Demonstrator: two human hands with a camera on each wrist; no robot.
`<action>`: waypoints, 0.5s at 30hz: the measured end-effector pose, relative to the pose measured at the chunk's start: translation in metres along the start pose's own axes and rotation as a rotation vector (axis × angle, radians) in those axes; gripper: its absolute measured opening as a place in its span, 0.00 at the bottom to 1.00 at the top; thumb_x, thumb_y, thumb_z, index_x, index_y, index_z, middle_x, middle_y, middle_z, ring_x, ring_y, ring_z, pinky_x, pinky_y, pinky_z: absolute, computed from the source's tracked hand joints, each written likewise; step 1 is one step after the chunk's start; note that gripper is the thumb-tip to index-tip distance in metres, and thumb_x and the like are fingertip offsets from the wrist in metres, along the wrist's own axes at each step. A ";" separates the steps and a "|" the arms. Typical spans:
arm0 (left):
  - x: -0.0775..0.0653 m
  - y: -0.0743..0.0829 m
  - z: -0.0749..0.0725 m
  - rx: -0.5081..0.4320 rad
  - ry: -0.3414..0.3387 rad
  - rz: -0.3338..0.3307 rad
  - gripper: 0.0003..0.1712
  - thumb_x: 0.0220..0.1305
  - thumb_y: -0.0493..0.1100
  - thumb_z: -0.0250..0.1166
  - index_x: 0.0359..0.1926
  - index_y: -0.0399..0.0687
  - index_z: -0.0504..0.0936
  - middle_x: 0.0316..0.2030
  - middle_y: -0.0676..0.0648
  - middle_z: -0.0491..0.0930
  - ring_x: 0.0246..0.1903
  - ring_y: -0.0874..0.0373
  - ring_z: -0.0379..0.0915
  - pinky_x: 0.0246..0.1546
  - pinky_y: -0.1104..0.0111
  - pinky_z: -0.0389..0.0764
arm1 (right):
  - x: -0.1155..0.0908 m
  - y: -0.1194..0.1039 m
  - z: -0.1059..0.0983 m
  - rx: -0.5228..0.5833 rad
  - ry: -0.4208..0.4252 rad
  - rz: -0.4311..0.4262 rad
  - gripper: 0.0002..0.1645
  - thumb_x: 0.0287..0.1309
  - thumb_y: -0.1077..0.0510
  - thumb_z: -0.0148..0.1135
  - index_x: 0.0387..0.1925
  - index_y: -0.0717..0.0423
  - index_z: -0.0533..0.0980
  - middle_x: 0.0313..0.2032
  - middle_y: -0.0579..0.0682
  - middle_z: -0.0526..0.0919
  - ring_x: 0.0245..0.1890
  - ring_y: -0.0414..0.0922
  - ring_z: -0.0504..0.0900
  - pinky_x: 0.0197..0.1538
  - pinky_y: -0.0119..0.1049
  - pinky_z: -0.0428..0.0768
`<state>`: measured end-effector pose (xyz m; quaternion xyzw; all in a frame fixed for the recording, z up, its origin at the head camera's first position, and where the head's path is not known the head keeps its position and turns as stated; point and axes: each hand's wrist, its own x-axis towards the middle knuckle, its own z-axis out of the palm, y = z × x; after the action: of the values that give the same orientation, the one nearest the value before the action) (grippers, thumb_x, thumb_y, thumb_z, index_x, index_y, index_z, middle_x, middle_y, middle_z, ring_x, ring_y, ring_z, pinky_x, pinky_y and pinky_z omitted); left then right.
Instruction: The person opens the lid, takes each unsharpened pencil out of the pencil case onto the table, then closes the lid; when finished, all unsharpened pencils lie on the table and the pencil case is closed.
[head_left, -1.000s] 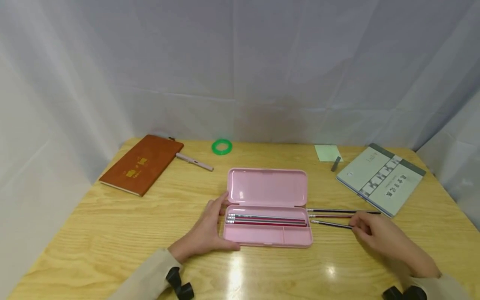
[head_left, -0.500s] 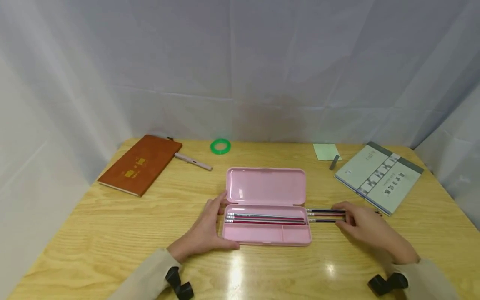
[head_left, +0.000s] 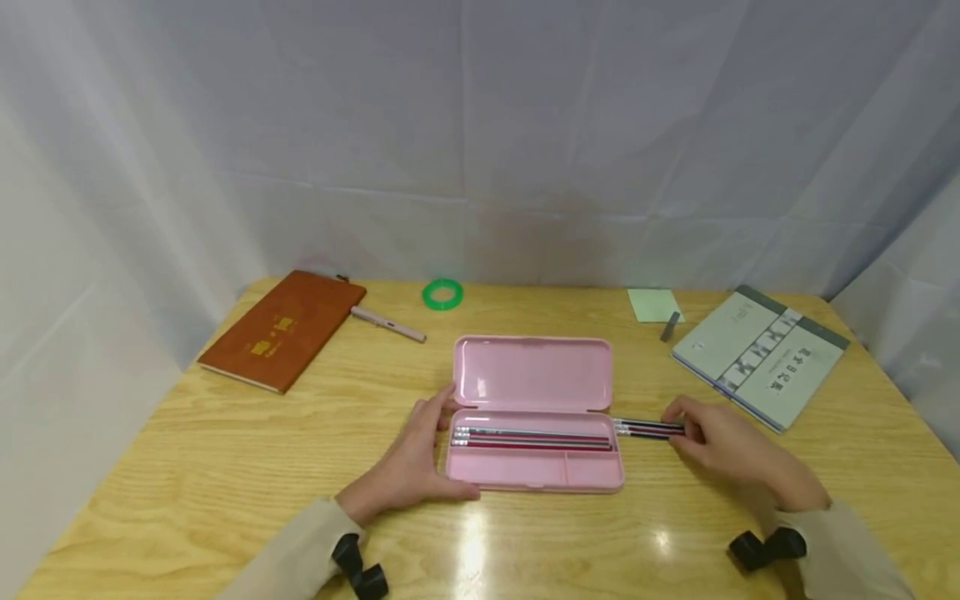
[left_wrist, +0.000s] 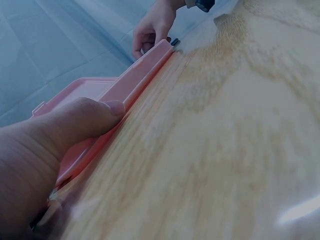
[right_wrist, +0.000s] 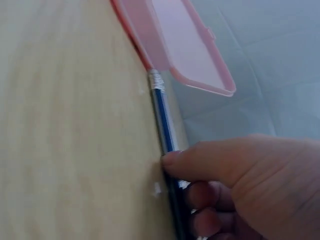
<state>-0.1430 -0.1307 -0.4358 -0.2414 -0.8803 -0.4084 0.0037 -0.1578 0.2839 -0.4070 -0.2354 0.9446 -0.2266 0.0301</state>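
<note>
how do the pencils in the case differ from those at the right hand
The case pencils lie inside the pink case; the held pencils are outside, off its right end. The right hand pinches the held pencils; no hand touches the case pencils. The case pencils show much red; the held pencils look mostly dark. Both have silvery ends pointing left in the head view.

Glossy pink plastic pencil case (head_left: 510, 474)

Over on the left I see a brown notebook (head_left: 288, 327), a pale pen (head_left: 387, 324) just beside it; a green tape roll (head_left: 428, 296) lies farther back, and rightward a sticky note (head_left: 651, 304) near a banded journal (head_left: 761, 354).
</note>
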 end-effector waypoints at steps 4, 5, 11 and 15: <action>0.002 0.001 0.001 -0.011 -0.004 0.005 0.77 0.24 0.53 0.84 0.75 0.45 0.48 0.57 0.51 0.69 0.48 0.61 0.62 0.52 0.65 0.71 | -0.001 0.006 -0.007 0.028 -0.041 -0.029 0.10 0.54 0.66 0.64 0.38 0.56 0.73 0.18 0.38 0.67 0.18 0.29 0.62 0.22 0.27 0.64; 0.003 0.002 0.001 -0.016 -0.006 0.005 0.77 0.24 0.54 0.84 0.75 0.45 0.48 0.57 0.51 0.69 0.48 0.61 0.62 0.52 0.65 0.71 | -0.001 0.007 -0.008 0.036 -0.049 -0.034 0.11 0.54 0.66 0.64 0.38 0.56 0.73 0.18 0.37 0.67 0.18 0.29 0.62 0.22 0.27 0.64; -0.001 0.002 -0.001 -0.031 -0.007 -0.031 0.78 0.23 0.55 0.84 0.75 0.45 0.47 0.57 0.51 0.68 0.48 0.60 0.61 0.52 0.65 0.72 | 0.001 0.006 -0.008 0.073 -0.068 -0.082 0.10 0.56 0.65 0.64 0.38 0.54 0.73 0.18 0.36 0.67 0.18 0.28 0.62 0.22 0.27 0.65; 0.000 0.001 -0.001 -0.028 -0.003 -0.021 0.78 0.23 0.56 0.84 0.75 0.45 0.47 0.57 0.51 0.67 0.48 0.60 0.62 0.51 0.65 0.72 | 0.005 0.002 -0.009 0.051 -0.064 -0.074 0.10 0.55 0.64 0.66 0.36 0.53 0.74 0.18 0.36 0.67 0.18 0.28 0.62 0.23 0.27 0.65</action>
<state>-0.1424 -0.1310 -0.4349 -0.2326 -0.8770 -0.4204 -0.0052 -0.1646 0.2869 -0.4000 -0.2763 0.9278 -0.2440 0.0577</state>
